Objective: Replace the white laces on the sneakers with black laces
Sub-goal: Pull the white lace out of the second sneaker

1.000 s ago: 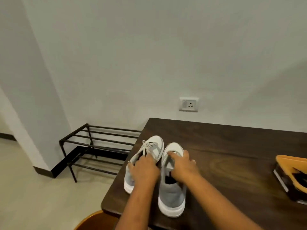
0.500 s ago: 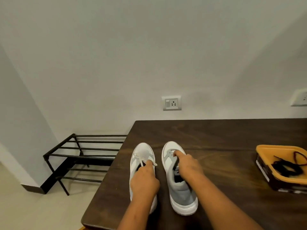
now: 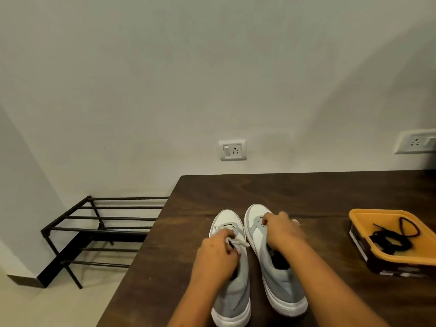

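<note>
Two grey-and-white sneakers stand side by side on the dark wooden table (image 3: 318,194), toes toward the wall. My left hand (image 3: 215,256) lies over the left sneaker (image 3: 227,219), fingers curled at its tied white lace (image 3: 239,242). My right hand (image 3: 282,230) covers the lacing area of the right sneaker (image 3: 282,287), fingers curled down onto it; any lace there is hidden. Black laces (image 3: 389,239) lie tangled in an orange tray (image 3: 368,212) to the right, apart from both hands.
A black metal shoe rack (image 3: 99,230) stands on the floor left of the table. Wall sockets (image 3: 232,149) sit above the table's far edge. The table's left edge runs diagonally close to the left sneaker.
Both sneakers, with my hands on them, have shifted right and away from the table's left corner. The view has swung right, bringing the whole orange tray into sight.
</note>
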`<state>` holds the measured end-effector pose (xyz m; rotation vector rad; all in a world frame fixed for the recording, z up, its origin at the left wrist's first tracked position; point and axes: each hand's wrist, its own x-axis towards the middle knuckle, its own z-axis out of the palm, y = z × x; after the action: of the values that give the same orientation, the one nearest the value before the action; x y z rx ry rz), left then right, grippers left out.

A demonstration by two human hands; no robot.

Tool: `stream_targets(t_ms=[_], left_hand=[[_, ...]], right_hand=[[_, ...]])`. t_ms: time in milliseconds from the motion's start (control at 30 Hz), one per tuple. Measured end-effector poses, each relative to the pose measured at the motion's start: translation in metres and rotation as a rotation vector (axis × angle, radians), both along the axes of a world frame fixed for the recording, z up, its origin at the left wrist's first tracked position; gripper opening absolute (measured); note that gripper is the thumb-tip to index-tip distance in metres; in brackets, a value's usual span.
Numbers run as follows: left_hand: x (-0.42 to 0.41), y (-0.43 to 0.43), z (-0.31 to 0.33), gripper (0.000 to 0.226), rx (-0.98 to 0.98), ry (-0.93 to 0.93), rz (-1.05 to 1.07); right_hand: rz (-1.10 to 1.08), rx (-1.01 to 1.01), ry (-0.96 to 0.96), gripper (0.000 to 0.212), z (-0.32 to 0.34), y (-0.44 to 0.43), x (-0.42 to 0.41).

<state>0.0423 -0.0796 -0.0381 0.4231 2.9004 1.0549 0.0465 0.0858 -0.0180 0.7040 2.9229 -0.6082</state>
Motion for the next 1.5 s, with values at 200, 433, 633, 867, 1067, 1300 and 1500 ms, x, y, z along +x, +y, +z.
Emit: stream_targets(t_ms=[200, 433, 633, 867, 1067, 1300, 1500], left_hand=[[-0.034, -0.036, 0.002, 0.029, 0.131, -0.037, 0.035], [-0.050, -0.031, -0.013, 0.021, 0.119, -0.101, -0.121], [-0.051, -0.030, -0.015, 0.019, 0.135, -0.105, -0.088], [-0.044, -0.030, -0.014, 0.013, 0.193, -0.122, -0.086], [-0.040, -0.017, -0.013, 0.018, 0.237, -0.075, 0.014], [-0.040, -0.010, -0.012, 0.018, 0.207, -0.063, 0.063], [-0.043, -0.009, -0.013, 0.014, 0.179, -0.104, 0.025]], right_hand=[[0.248, -0.133, 0.084, 0.030, 0.013, -0.042, -0.016], [0.378, -0.156, -0.087, 0.045, 0.005, -0.042, -0.026], [0.438, -0.082, 0.158, 0.028, 0.002, -0.048, -0.025], [0.437, -0.170, 0.216, 0.011, 0.002, -0.039, -0.026], [0.346, -0.393, 0.358, 0.017, -0.004, -0.039, -0.030], [0.214, -1.054, 0.757, 0.024, 0.040, -0.047, -0.014], [0.080, -1.336, 1.070, 0.019, 0.065, -0.045, -0.005]])
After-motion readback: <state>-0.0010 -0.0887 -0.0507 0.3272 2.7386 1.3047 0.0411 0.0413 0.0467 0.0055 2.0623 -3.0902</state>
